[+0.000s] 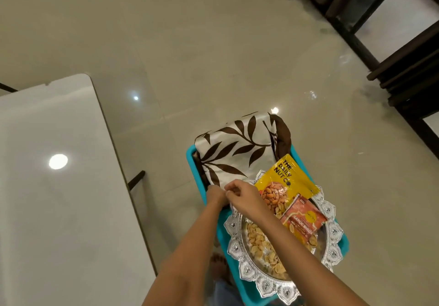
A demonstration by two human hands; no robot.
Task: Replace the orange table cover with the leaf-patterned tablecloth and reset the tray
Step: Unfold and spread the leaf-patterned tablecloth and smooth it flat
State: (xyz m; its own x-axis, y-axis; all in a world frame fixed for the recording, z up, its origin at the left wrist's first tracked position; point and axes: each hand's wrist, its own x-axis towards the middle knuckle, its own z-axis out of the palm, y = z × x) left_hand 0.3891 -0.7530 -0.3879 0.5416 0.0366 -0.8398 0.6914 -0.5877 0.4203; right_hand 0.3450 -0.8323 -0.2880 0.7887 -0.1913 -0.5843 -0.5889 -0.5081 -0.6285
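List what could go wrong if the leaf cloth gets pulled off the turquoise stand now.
1. The yellow nut packet seems to lie partly on the leaf-patterned tablecloth. A pull by the right hand and left hand at its near edge could flip the packet off.
2. The silver tray of loose snacks sits against the cloth on the turquoise stand, so a snag might spill it.

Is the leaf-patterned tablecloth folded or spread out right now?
Folded. The leaf-patterned tablecloth lies as a compact bundle on the turquoise stool, behind the silver tray, with the left hand and right hand at its near edge.
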